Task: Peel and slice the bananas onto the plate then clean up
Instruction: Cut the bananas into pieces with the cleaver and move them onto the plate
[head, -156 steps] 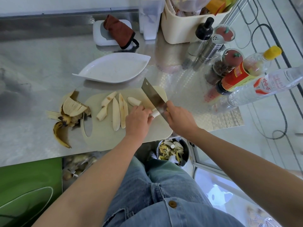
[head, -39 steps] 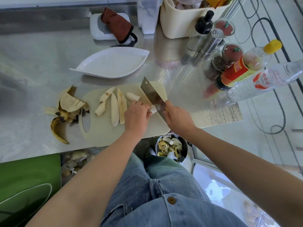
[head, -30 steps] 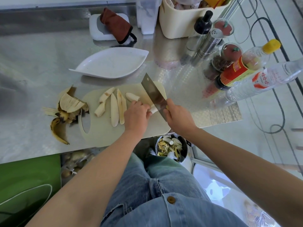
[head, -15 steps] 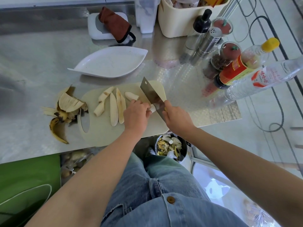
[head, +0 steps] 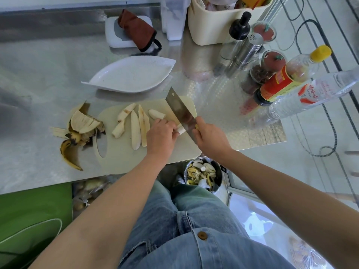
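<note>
On the pale cutting board point(head: 124, 158) lie several peeled banana strips point(head: 136, 129). My left hand point(head: 161, 136) holds down a banana piece point(head: 180, 130) whose end pokes out beside the blade. My right hand point(head: 209, 136) grips the handle of a cleaver point(head: 179, 109), its blade set against that piece. A white leaf-shaped plate point(head: 132, 74) stands bare behind the board. Banana peels point(head: 79, 131) lie left of the board.
Bottles and spice jars point(head: 281, 78) crowd the right of the steel counter point(head: 38, 74). A cream basket point(head: 217, 26) and a brown cloth on a white box point(head: 136, 33) stand at the back. A bin of scraps point(head: 202, 173) sits below the counter's front edge.
The cleaver rocked up and down slightly on the banana piece; both hands stayed in place on the board.
</note>
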`<state>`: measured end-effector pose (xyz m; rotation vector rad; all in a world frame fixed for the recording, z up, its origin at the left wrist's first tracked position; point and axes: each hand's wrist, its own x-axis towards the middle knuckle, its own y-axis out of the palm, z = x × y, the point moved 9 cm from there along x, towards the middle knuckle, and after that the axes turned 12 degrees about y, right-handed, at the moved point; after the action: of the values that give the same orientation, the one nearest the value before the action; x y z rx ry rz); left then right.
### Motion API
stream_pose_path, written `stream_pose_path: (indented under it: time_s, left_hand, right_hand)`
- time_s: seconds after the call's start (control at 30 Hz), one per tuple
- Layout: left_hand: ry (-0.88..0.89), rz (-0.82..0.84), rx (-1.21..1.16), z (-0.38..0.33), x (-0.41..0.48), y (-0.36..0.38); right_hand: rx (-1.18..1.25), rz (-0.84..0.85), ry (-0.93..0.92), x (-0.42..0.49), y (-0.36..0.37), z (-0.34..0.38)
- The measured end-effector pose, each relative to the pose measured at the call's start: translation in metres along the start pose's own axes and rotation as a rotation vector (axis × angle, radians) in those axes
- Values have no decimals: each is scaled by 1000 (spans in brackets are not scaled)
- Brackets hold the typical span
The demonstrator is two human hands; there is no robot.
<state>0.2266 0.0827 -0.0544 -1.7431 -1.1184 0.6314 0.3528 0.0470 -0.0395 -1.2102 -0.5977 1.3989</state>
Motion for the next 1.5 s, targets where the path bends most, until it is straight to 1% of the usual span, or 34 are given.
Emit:
stream_pose_path:
  time_s: [0.27, 0.57, 0.9, 1.07, 1.3, 1.5]
  left_hand:
    - [2, 5, 20, -1, 0, 0]
    - [-1, 0, 15, -1, -1, -1]
    - [-12, -2, 9, 1, 0, 2]
    - [-13, 2, 9, 1, 0, 2]
    - [-15, 9, 2, 1, 0, 2]
    - [-11, 4, 9, 1, 0, 2]
  right_hand:
    - [-71, 34, 29, -2, 10, -1]
    - [-4, -27, 13, -2, 0, -2]
    - [-1, -10, 1, -1, 1, -1]
    - [-49, 24, 23, -3, 10, -4]
    - [10, -21, 3, -2, -1, -3]
    - [-1, -5, -5, -2, 0, -1]
